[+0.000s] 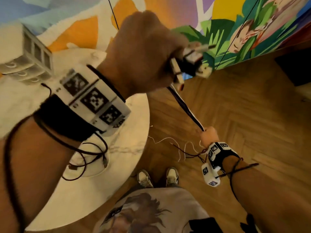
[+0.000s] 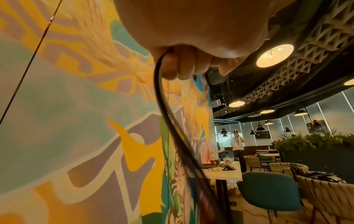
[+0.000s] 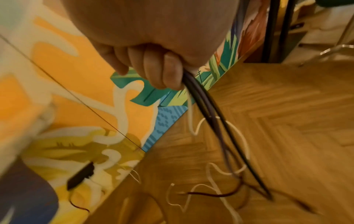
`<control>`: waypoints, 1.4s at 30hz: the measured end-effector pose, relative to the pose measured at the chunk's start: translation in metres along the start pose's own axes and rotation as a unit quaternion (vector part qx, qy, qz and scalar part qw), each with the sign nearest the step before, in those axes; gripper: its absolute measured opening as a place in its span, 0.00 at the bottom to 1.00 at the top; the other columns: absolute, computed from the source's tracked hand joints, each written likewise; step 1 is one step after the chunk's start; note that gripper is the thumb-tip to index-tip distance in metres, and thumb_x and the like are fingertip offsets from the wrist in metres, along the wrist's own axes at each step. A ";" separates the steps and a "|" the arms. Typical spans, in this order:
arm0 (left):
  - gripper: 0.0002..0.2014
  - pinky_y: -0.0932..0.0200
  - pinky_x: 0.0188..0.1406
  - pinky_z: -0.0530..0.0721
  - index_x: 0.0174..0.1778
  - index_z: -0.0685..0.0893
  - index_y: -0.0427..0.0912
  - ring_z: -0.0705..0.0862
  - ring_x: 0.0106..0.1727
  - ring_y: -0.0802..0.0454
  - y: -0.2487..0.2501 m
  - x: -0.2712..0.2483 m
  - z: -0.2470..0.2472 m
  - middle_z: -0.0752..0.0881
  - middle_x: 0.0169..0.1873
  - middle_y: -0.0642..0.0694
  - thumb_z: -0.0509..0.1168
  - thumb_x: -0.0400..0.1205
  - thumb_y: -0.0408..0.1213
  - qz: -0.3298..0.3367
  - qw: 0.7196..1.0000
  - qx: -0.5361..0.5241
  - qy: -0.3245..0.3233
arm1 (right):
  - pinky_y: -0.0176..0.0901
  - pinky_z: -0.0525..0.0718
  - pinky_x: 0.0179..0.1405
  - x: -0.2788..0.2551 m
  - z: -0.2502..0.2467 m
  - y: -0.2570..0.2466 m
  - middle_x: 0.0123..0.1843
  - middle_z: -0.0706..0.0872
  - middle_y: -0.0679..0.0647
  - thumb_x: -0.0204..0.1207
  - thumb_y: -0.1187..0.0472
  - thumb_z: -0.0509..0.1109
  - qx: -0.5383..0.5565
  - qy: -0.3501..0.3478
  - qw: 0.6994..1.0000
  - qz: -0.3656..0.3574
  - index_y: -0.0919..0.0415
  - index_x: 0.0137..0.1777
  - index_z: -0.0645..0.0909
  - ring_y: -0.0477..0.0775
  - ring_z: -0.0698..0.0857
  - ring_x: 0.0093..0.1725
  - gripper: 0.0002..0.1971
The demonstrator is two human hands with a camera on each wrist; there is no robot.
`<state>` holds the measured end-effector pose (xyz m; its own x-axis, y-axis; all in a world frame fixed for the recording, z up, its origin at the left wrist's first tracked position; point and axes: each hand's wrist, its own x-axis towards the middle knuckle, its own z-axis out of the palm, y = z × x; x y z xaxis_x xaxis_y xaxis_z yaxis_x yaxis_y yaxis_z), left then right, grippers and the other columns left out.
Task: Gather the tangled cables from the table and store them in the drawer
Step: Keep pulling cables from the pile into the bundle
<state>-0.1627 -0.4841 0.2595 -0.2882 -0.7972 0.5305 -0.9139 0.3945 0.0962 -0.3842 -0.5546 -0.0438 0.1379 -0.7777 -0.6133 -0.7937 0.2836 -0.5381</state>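
My left hand (image 1: 143,52) is raised high and grips the plug ends (image 1: 190,61) of a bundle of cables. The dark bundle (image 1: 185,106) runs taut down to my right hand (image 1: 209,135), which grips it lower, over the floor. Thin white and dark red loose ends (image 1: 181,148) dangle below that hand. The left wrist view shows fingers (image 2: 172,66) curled round a dark cable (image 2: 172,128). In the right wrist view, fingers (image 3: 164,72) hold dark cables (image 3: 210,118) and a white one. More dark cables (image 1: 87,157) lie on the round white table (image 1: 84,190). A small white drawer unit (image 1: 33,54) stands at its far side.
I stand on a wood floor (image 1: 244,123), my shoes (image 1: 158,177) by the table's edge. A painted wall (image 1: 235,31) is close ahead. In the left wrist view a teal chair (image 2: 268,191), woven chairs and a distant person (image 2: 237,145) appear.
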 end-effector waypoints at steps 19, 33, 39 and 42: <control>0.14 0.76 0.27 0.70 0.28 0.81 0.49 0.78 0.24 0.69 0.025 -0.019 0.123 0.80 0.24 0.56 0.66 0.81 0.43 -0.419 0.837 -0.336 -0.109 | 0.32 0.64 0.21 -0.092 -0.022 -0.114 0.19 0.73 0.43 0.78 0.70 0.66 0.216 -0.015 0.930 -0.297 0.59 0.25 0.71 0.42 0.67 0.18 0.18; 0.11 0.77 0.29 0.65 0.31 0.77 0.47 0.68 0.31 0.57 -0.003 -0.017 0.062 0.70 0.23 0.59 0.64 0.80 0.36 -0.251 0.958 -0.132 0.038 | 0.40 0.65 0.22 -0.014 0.027 -0.022 0.21 0.70 0.50 0.79 0.60 0.67 0.073 -0.031 0.991 -0.104 0.55 0.24 0.70 0.49 0.67 0.21 0.21; 0.15 0.61 0.39 0.74 0.49 0.86 0.35 0.82 0.39 0.51 -0.031 -0.011 0.033 0.88 0.40 0.39 0.58 0.83 0.41 -0.251 0.960 -0.037 0.115 | 0.45 0.78 0.30 -0.002 0.023 0.013 0.30 0.82 0.54 0.81 0.46 0.62 -0.188 -0.074 0.977 -0.068 0.51 0.28 0.72 0.57 0.80 0.30 0.20; 0.21 0.55 0.54 0.73 0.52 0.82 0.32 0.80 0.51 0.42 -0.052 -0.010 0.019 0.85 0.47 0.34 0.49 0.85 0.44 -0.259 0.959 0.015 0.116 | 0.41 0.72 0.26 0.001 0.015 0.033 0.29 0.80 0.53 0.82 0.43 0.59 -0.221 -0.089 0.971 -0.027 0.57 0.32 0.74 0.54 0.79 0.29 0.22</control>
<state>-0.1177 -0.5050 0.2334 0.2748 -0.7583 0.5911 -0.9258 -0.0426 0.3757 -0.4020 -0.5372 -0.0706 0.2555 -0.6642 -0.7025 -0.9538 -0.0545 -0.2954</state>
